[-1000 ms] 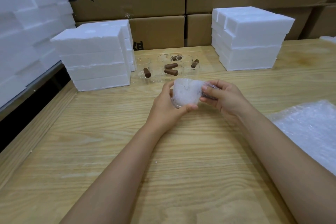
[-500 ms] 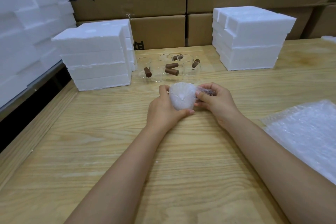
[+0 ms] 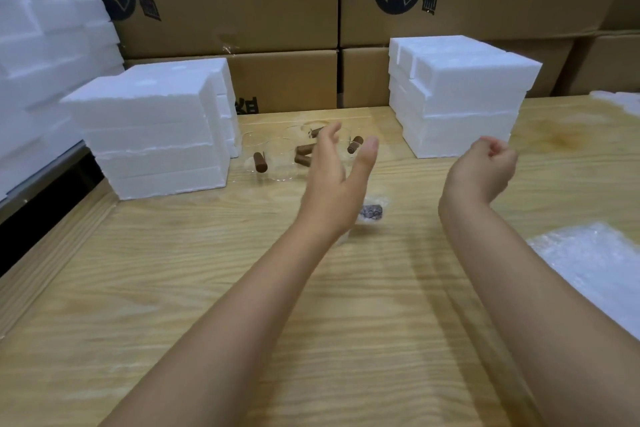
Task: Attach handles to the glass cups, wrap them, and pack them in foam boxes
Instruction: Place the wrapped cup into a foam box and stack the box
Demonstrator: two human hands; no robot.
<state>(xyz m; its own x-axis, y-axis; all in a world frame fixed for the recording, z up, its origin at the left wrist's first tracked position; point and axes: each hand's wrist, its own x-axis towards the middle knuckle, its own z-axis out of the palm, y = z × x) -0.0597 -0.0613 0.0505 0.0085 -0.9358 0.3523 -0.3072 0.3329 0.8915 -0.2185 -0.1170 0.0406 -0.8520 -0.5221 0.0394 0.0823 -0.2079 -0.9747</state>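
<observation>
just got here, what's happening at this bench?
A person is packing glass cups at a wooden table. Neither hand holds anything: the left hand is open and raised, the right hand curled. A bubble-wrapped cup lies on the table, partly hidden behind the left hand. Unwrapped cups with brown handles wait behind it, between two foam box stacks; bubble wrap sheets lie at right.

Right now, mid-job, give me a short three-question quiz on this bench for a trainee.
1. True or false: the left hand grips the wrapped cup.
2. Where does the bubble wrap lie? A) on the right side of the table; B) on top of a foam stack; C) under the bare cups.
3. Fill in: the right hand has its fingers ____ and holds nothing.

Key: 1 false, the hand is open and the cup lies on the table; 2 A; 3 curled.
</observation>
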